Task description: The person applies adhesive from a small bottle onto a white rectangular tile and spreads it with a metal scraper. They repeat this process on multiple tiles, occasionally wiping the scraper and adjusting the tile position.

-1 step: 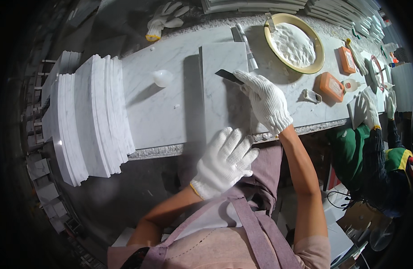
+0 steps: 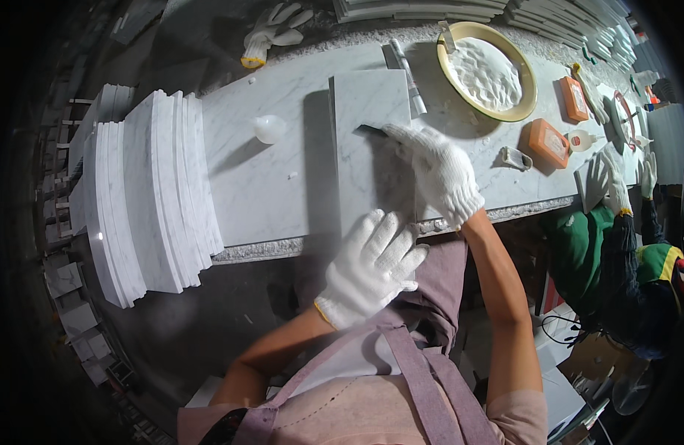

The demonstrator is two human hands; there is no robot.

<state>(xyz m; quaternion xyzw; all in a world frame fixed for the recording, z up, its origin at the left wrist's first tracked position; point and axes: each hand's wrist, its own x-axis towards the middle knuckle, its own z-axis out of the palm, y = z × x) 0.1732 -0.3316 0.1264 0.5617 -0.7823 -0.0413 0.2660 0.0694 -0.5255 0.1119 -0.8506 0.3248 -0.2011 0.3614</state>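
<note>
A long pale marble slab [image 2: 366, 100] with grey veins lies before me, its near end reaching past the bench edge. My right hand [image 2: 442, 167], in a white knitted glove, is closed on a thin dark scraper blade [image 2: 370, 130] over the slab's face. The blade appears nearly edge-on, and its grip end is hidden by my fingers. Lower down, my left hand [image 2: 375, 271], gloved alike, lies with fingers stretched out at the slab's near end, palm hidden. A pen-like white tube [image 2: 409, 78] lies beside the slab's right edge.
Stacked marble slabs [image 2: 153, 193] stand at left, near a white lump [image 2: 268, 130]. Farther right are a bowl of white paste [image 2: 531, 81], orange boxes [image 2: 550, 143] and a crumpled scrap [image 2: 516, 158]. A spare glove [image 2: 271, 33] lies beyond. A co-worker's gloved hand [image 2: 616, 182] is at right.
The blade in my right hand has turned from showing its broad side to nearly edge-on. The right hand has rolled slightly and its fingers have lowered. My left hand stays in place.
</note>
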